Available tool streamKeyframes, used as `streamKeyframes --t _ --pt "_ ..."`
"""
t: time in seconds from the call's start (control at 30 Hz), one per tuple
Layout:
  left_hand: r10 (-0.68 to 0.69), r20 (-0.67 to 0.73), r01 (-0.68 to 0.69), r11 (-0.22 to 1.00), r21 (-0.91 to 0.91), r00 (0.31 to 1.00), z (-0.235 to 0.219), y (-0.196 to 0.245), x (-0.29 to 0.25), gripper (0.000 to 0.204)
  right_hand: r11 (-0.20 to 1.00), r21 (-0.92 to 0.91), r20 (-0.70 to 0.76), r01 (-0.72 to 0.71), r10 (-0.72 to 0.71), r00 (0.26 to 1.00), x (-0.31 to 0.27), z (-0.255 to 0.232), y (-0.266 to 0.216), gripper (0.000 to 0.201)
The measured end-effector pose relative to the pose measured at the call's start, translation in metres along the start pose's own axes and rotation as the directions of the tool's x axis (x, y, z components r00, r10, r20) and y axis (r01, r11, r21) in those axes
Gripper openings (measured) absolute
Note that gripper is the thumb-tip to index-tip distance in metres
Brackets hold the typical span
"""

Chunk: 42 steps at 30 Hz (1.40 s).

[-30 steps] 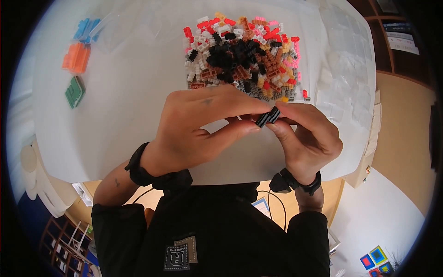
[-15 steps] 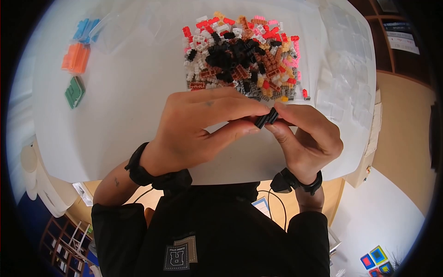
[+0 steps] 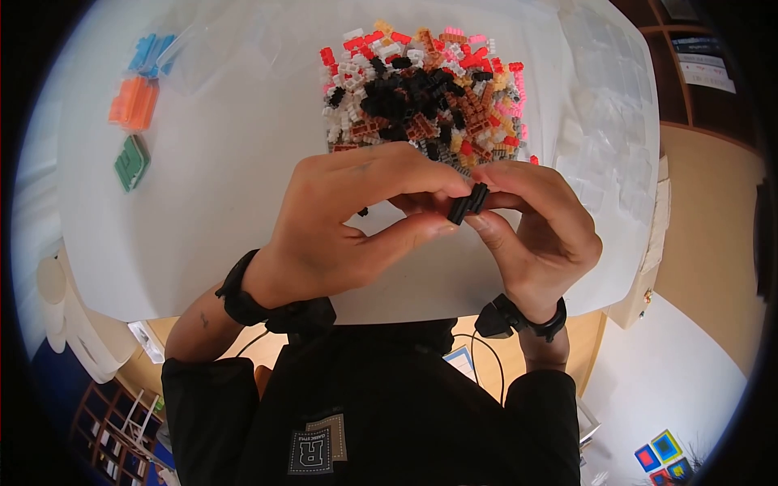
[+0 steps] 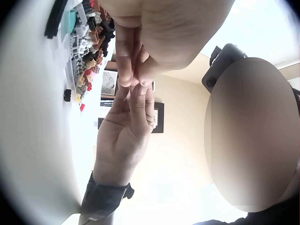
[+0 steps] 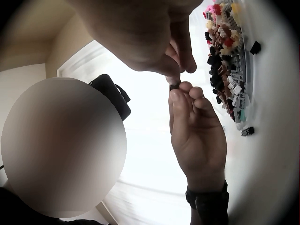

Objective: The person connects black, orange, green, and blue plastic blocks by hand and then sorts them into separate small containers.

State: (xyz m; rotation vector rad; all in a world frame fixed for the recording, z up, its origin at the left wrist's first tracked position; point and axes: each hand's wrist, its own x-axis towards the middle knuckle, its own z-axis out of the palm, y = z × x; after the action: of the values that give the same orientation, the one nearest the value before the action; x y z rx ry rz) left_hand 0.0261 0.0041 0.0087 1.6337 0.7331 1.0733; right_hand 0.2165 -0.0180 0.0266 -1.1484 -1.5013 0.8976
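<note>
Black bricks (image 3: 468,204), side by side and slightly offset, are held up between both hands in front of the pile. My left hand (image 3: 340,223) pinches them from the left between thumb and index finger. From the right, my right hand (image 3: 545,235) pinches the same bricks by thumb and fingertips. In the right wrist view only a small dark bit of brick (image 5: 175,86) shows between the fingertips; the fingers hide the bricks in the left wrist view.
A pile of mixed small bricks (image 3: 421,97) lies beyond the hands. At the left are blue pieces (image 3: 151,53), orange pieces (image 3: 133,103) and a green piece (image 3: 130,163). Clear plastic containers (image 3: 604,121) stand at the right. A loose black brick (image 5: 255,47) lies beside the pile.
The right index finger has moved up slightly, and the black bricks stand more upright. A small black piece now shows on the table behind the left hand.
</note>
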Motion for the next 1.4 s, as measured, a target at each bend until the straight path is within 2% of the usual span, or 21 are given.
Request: streamKeyframes --t 0.07,0.17,0.3,0.37,0.6,0.67,1.0,1.17,1.27,1.4 --pt "-0.003 0.019 0.003 1.000 -0.017 1.000 -0.001 0.000 0.000 0.029 0.997 -0.027 0.078 0.078 -0.075 0.994 0.000 -0.004 0.004 0.031" --pt "-0.043 0.022 0.045 0.995 -0.089 0.999 0.000 0.000 -0.001 0.028 0.990 -0.007 0.112 0.142 -0.140 0.984 0.003 -0.007 0.008 0.030" --pt "-0.078 0.044 0.082 0.989 -0.122 0.996 0.000 0.000 -0.001 0.027 0.985 -0.031 0.106 0.168 -0.164 0.981 0.001 -0.007 0.007 0.030" --pt "-0.102 0.051 0.110 0.974 -0.199 0.993 0.001 0.000 -0.001 0.026 0.984 -0.022 0.102 0.177 -0.173 0.980 0.001 -0.008 0.006 0.029" --pt "-0.192 0.066 0.202 0.899 -0.389 0.979 0.000 0.003 -0.003 0.025 0.983 -0.002 0.099 0.184 -0.183 0.978 0.001 -0.008 0.004 0.028" --pt "-0.239 0.092 0.255 0.856 -0.449 0.967 -0.001 0.004 -0.003 0.025 0.978 -0.059 0.118 0.199 -0.191 0.974 0.002 -0.010 0.003 0.025" --pt "-0.301 0.131 0.324 0.792 -0.517 0.945 -0.002 0.005 -0.004 0.024 0.979 -0.018 0.121 0.202 -0.198 0.973 0.001 -0.012 0.003 0.020" --pt "-0.388 0.177 0.411 0.684 -0.603 0.905 -0.002 0.008 -0.002 0.023 0.982 -0.003 0.126 0.188 -0.186 0.974 0.000 -0.012 0.002 0.020" --pt "-0.391 0.181 0.412 0.658 -0.630 0.902 -0.002 0.007 -0.002 0.023 0.985 -0.017 0.137 0.172 -0.168 0.976 -0.001 -0.014 0.002 0.020" --pt "-0.354 0.162 0.380 0.726 -0.573 0.921 -0.003 0.007 -0.002 0.024 0.993 0.012 0.120 0.118 -0.119 0.986 0.002 -0.010 -0.003 0.020"
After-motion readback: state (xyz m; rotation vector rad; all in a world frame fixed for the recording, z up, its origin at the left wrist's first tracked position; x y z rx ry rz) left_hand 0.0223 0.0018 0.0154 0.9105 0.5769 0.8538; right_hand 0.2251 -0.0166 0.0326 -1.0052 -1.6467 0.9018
